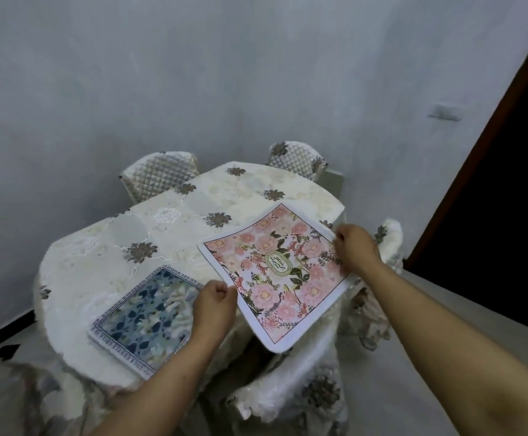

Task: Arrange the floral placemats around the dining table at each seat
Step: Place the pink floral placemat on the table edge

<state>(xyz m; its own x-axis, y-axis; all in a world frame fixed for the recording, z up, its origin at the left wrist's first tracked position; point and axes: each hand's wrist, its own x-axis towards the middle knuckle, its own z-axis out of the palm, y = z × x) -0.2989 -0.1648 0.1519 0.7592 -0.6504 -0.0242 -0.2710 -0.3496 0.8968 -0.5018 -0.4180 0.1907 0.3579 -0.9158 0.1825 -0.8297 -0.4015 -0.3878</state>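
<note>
A pink floral placemat (275, 272) with a white border hangs tilted above the right side of the dining table (174, 228). My left hand (214, 305) pinches its near left edge and my right hand (355, 247) grips its far right edge. A blue floral placemat (144, 316) lies flat on the cream tablecloth at the near left seat, partly hidden by my left wrist. The pink mat's near corner juts out past the table edge.
Covered chairs stand around the table: two quilted ones at the far side (159, 176) (297, 158), one at the right (388, 237), one close in front (300, 379). A grey wall is behind. A dark doorway (501, 196) opens at the right.
</note>
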